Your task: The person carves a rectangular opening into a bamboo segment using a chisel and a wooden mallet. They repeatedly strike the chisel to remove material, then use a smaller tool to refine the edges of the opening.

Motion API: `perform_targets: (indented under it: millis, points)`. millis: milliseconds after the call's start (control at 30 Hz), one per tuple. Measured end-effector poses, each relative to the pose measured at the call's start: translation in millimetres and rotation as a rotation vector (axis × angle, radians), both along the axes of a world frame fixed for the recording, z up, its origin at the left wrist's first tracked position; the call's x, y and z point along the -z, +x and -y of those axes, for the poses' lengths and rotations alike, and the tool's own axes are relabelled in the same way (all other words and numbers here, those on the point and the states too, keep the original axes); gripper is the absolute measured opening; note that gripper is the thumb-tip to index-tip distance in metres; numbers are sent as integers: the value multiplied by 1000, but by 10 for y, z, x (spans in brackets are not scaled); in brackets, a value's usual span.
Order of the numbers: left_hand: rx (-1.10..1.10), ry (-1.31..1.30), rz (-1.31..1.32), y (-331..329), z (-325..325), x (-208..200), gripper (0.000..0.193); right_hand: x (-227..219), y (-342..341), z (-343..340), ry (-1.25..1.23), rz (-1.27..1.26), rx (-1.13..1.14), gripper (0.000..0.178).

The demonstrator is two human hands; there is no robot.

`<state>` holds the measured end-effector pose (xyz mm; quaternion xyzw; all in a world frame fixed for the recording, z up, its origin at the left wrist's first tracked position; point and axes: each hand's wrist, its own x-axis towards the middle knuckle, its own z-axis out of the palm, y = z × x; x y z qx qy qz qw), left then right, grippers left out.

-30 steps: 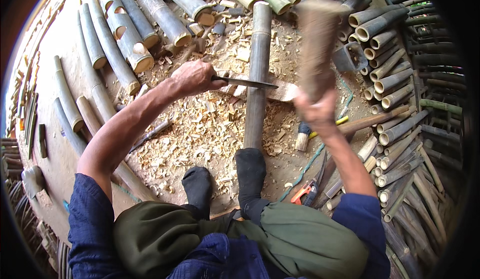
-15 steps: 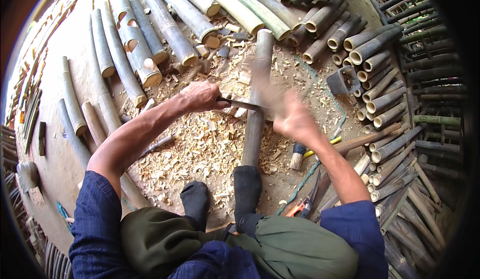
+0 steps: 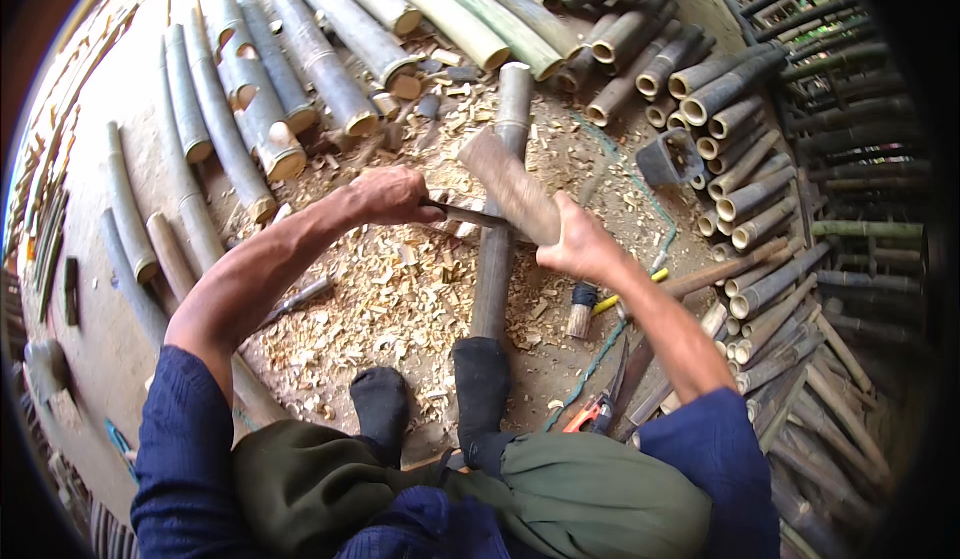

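Observation:
My left hand (image 3: pixel 390 196) is closed round the handle of a dark-bladed knife (image 3: pixel 465 215). Its blade lies crosswise over a grey-brown bamboo pole (image 3: pixel 492 294), which runs away from me along the ground. In my right hand (image 3: pixel 585 245) is a wooden mallet (image 3: pixel 508 181), a pale, slightly blurred block slanting up to the left just over the blade and partly covering the pole. The pole's near end meets the toes of my right foot in a black sock (image 3: pixel 481 374). Pale wood chips (image 3: pixel 400 284) are scattered thickly around the pole.
Long bamboo poles (image 3: pixel 320 59) lie across the far and left ground, one with notches (image 3: pixel 262 99). Stacked bamboo lengths (image 3: pixel 755 199) line the right, beside a clear plastic tub (image 3: pixel 670 157). Orange-handled cutters (image 3: pixel 588 414), a brush-like tool (image 3: pixel 581 311) and green cord (image 3: pixel 590 379) lie near my right forearm.
The mallet, smeared by motion before, now shows more clearly, tilted over the blade. The knife stays across the pole in my left hand. The whole view has shifted slightly.

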<state>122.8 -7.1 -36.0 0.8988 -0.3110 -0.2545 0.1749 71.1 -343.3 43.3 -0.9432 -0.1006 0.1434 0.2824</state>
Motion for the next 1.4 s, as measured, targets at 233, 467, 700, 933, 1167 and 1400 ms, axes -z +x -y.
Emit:
perform_targets:
  millis: [233,467,700,933,1167,1400]
  points:
    - [-1,95,-579,274,-183,95,58,-1461,319,40,258,180,74,77]
    - [38,164,-527,319,32,77,50,-117,-375,-184,-210,-238,42,58]
    - [45,169,-349,171,-53,-23,26,-953,38,-86,407,-66,145,99]
    - [61,175,-119,110,-32,-211,11,-997,-159,45,814,-278,395,56]
    - [-25,170,411,-378,48,-369,32,-922,-483,194,735,-369,531,40]
    - [-220,-11,187,-1286,-146,-80,27,-787,-658,355,697,-423,547,44]
